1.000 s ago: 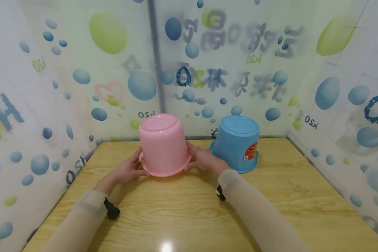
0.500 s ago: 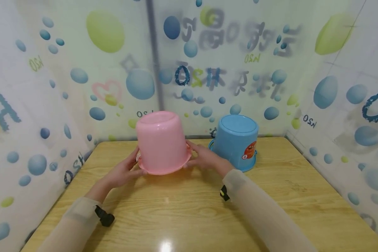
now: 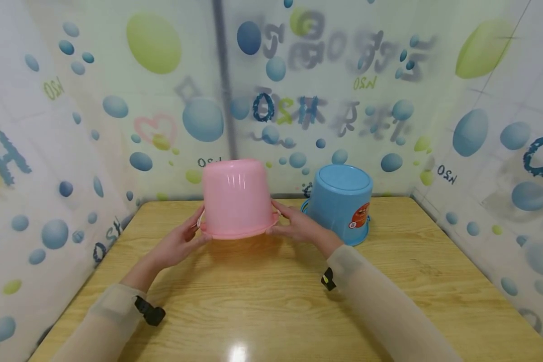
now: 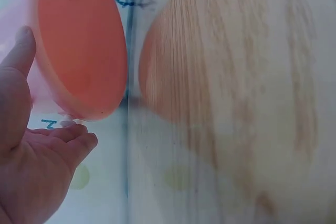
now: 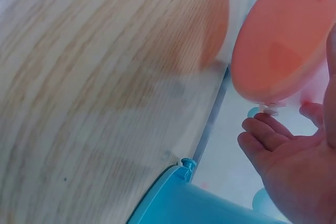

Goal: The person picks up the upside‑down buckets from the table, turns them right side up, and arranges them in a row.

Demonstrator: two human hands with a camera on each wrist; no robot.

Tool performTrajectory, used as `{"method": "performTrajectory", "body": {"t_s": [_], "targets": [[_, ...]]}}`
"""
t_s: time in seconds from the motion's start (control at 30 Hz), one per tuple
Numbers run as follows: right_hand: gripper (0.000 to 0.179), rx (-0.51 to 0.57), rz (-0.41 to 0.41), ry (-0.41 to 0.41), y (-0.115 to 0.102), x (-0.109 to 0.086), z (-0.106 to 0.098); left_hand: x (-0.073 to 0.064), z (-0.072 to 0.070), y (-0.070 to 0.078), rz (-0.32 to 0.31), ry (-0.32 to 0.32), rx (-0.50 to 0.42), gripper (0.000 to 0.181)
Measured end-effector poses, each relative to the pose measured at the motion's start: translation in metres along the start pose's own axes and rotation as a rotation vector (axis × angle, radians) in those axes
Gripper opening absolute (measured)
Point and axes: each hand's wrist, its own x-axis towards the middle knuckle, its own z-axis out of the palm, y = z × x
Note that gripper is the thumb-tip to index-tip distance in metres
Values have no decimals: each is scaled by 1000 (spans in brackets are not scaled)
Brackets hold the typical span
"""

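Note:
A pink bucket, upside down, is held between my two hands over the wooden table. Its rim is off the tabletop and the near side is tipped up. My left hand grips the rim on the left, thumb in front and fingers on the outer side. On the right, my right hand holds the rim in the same way. Both wrist views look into the bucket's orange-tinted inside, where nothing shows. A white handle end sits by the right fingers.
A blue bucket with a red round sticker stands upside down right of my right hand, close to it. A patterned curtain-like wall rises behind the table, with walls on both sides.
The pink bucket has come up off the table, its near rim tipping upward so its bottom is barely seen now. Both hands have moved with it. The blue bucket has stayed in place.

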Motion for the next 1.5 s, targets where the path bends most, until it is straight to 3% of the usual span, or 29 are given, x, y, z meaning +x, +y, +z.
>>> {"method": "performTrajectory", "body": {"t_s": [0.2, 0.43, 0.67, 0.8, 0.9, 1.13, 1.3, 1.5], "targets": [[96, 38, -58, 33, 1, -3, 1, -2, 2, 3, -8, 26, -32, 88], [84, 221, -186, 108, -7, -7, 4, -4, 5, 7, -11, 75, -120, 81], [78, 324, -125, 194, -10, -6, 7, -1, 8, 9, -4, 123, -187, 75], [76, 356, -105, 237, -11, -4, 9, -1, 8, 14, -49, 162, -171, 72], [71, 371, -136, 263, -10, -4, 9, 0, 9, 17, -55, 200, -141, 69], [71, 397, -161, 294, -13, -7, 5, 4, 7, 21, 18, 230, -111, 71], [73, 415, -146, 279, -16, -11, 0, 6, 5, 22, 79, 251, -145, 79], [86, 439, -189, 234, -18, -12, -7, 10, -4, 24, 155, 240, -152, 95]]}}
